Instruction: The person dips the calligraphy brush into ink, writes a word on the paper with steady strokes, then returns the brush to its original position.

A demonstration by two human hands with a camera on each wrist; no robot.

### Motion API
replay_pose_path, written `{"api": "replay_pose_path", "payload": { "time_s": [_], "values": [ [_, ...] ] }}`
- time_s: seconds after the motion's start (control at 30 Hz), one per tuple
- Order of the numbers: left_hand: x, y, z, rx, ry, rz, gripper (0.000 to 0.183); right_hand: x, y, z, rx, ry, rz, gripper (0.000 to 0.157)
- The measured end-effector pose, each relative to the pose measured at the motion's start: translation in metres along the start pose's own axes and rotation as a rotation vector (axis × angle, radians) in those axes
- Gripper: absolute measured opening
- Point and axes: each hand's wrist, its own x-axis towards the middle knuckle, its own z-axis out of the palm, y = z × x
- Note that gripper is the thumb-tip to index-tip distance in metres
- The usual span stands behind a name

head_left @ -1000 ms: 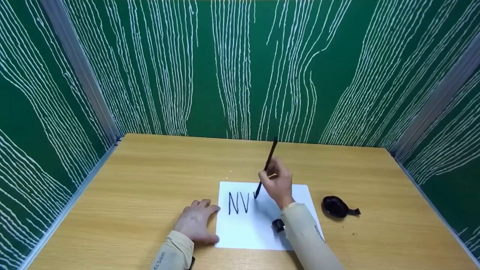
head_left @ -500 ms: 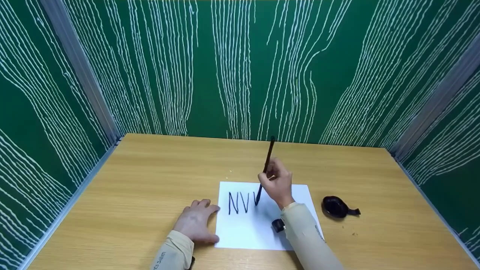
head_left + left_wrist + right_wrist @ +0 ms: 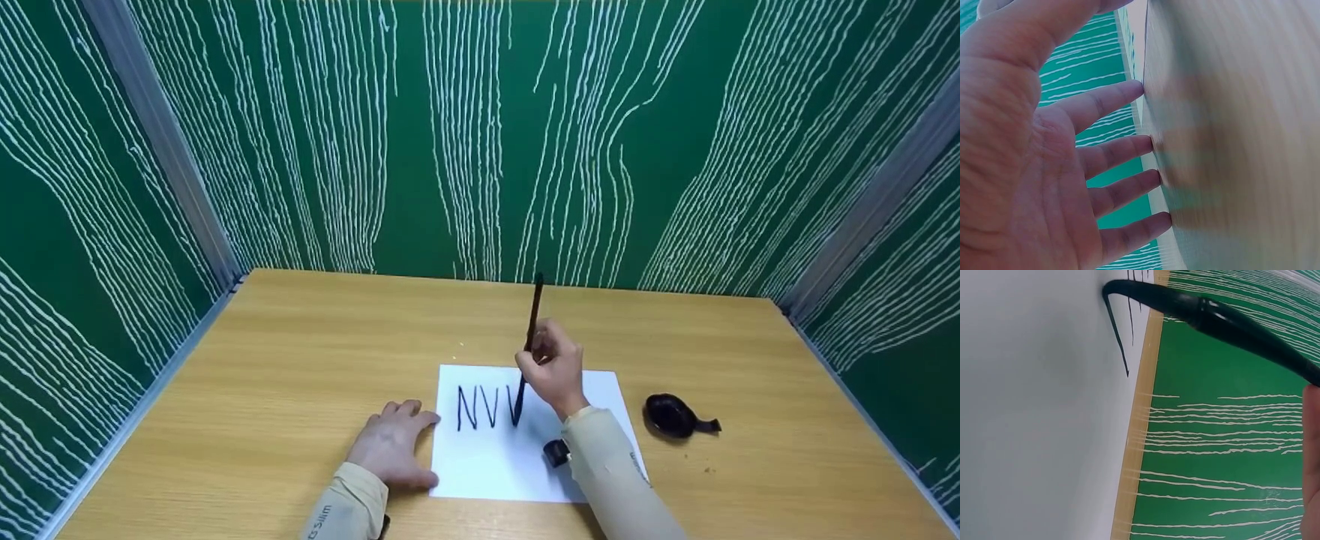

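Observation:
My right hand (image 3: pixel 555 371) pinches a dark brush (image 3: pixel 535 311) above a white sheet of paper (image 3: pixel 487 469). In the right wrist view the bristles (image 3: pixel 1145 293) bend against the paper at the end of a thin black stroke (image 3: pixel 1117 340). Black marks shaped like N and V (image 3: pixel 478 407) stand to the left of the brush, beside a slanted stroke at its tip. My left hand (image 3: pixel 394 446) rests with spread fingers at the sheet's left edge. Its fingertips (image 3: pixel 1135 89) touch the wooden table in the left wrist view.
A small black dish (image 3: pixel 670 416) with a short handle sits on the wooden table (image 3: pixel 315 337), right of the paper. A small black block (image 3: pixel 556 452) lies on the sheet by the right wrist. Green walls with white lines (image 3: pixel 465 150) enclose the table.
The brush tip has moved down the paper toward me, leaving a longer slanted black stroke. The brush's top end has swung a little left. My left hand has stayed in place.

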Motion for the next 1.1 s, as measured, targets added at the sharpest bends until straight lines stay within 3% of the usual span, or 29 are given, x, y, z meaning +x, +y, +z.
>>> {"api": "replay_pose_path", "payload": {
  "time_s": [0.2,0.37,0.53,0.77,1.1],
  "values": [
    [0.0,0.0,0.0,0.0,0.008,0.016,0.085,0.0,-0.001,-0.003,0.007,-0.004,-0.006,0.023],
    [-0.002,-0.002,0.001,-0.006,0.042,0.064,0.083,0.006,-0.01,-0.013,0.052,0.097,-0.064,0.025],
    [-0.001,-0.003,0.001,-0.017,0.027,0.055,0.085,0.008,-0.005,-0.02,-0.008,0.173,-0.079,0.023],
    [-0.003,-0.005,0.003,-0.031,0.001,0.024,0.087,0.003,0.008,-0.02,-0.058,0.153,-0.022,0.019],
    [-0.001,-0.002,0.0,-0.031,0.004,0.021,0.087,0.004,0.011,-0.021,-0.069,0.139,-0.016,0.019]
  ]
}}
